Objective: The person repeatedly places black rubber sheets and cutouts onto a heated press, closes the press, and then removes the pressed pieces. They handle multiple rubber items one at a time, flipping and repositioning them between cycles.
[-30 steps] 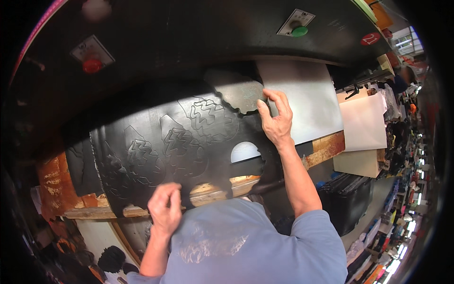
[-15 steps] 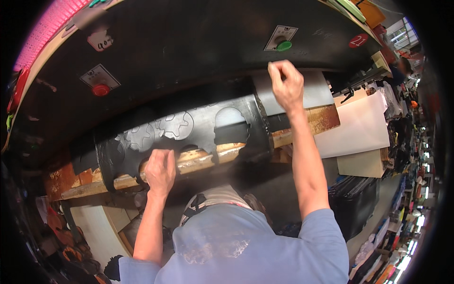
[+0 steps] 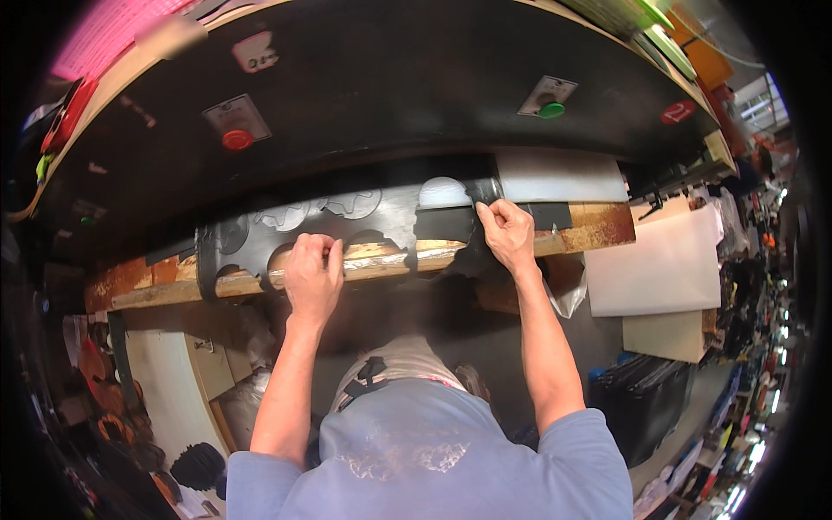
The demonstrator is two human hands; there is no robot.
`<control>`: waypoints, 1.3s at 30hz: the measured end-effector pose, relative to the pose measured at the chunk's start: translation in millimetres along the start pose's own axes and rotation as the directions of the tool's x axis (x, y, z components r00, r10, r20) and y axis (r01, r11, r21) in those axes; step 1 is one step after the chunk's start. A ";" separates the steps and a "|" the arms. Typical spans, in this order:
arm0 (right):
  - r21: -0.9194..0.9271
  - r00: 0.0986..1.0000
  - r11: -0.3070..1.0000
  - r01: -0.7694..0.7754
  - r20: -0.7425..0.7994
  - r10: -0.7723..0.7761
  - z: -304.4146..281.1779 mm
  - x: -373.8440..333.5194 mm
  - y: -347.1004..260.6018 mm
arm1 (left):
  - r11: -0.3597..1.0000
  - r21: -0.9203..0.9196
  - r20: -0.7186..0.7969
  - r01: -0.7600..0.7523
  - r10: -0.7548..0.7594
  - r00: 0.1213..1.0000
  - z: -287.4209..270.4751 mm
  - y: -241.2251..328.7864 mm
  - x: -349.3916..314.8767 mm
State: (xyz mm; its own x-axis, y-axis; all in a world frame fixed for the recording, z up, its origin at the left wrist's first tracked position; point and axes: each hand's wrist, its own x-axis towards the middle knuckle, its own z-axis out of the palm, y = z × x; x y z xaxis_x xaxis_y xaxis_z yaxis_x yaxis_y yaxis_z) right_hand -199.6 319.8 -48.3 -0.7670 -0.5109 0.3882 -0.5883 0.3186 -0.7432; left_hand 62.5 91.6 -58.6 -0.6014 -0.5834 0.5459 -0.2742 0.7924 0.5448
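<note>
A glossy black sheet (image 3: 390, 228) with large round holes lies over the worn wooden board (image 3: 147, 297) in front of me. Round outlines with wavy star shapes inside (image 3: 351, 203) show on its far part. My left hand (image 3: 312, 276) is closed at the sheet's near side, by one of the holes, its fingertips bent onto the sheet's edge. At the sheet's right border my right hand (image 3: 508, 234) pinches the black material between thumb and fingers. A pale rounded patch (image 3: 444, 191) shows through a hole left of that hand.
Beyond the sheet rises a dark machine front (image 3: 381, 87) with a red button (image 3: 237, 139) and a green button (image 3: 551, 110). A grey plate (image 3: 563, 178) lies at the right. White sheeting (image 3: 654, 269) and a black wrapped bundle (image 3: 641, 403) are farther right.
My right hand has come down from near the green button onto the sheet's right border. The left hand has shifted slightly right along the sheet. My view has tilted a little.
</note>
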 end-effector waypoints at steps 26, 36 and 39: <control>-0.333 0.911 0.907 0.259 0.397 -0.114 81.7 189.5 0.5 | 0.855 0.384 -0.104 0.349 -0.335 0.936 -73.7 -98.9 113.0; -0.137 0.985 0.976 -0.167 0.018 0.171 28.6 157.5 1.5 | 0.791 0.522 -0.001 0.319 -0.373 0.928 -79.4 -134.4 104.0; -0.441 0.974 0.874 -0.205 -0.006 0.225 4.5 141.3 10.1 | 0.816 0.468 -0.016 0.340 -0.377 0.926 -80.5 -134.1 108.9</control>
State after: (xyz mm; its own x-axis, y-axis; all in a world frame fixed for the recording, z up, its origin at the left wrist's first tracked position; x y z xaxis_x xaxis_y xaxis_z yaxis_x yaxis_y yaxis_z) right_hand -312.7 247.2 -3.4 -0.8813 -0.4213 0.2141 -0.4701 0.7350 -0.4886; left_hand 94.2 -92.5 -21.0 -0.4416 -0.8418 0.3104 -0.7794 0.5314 0.3320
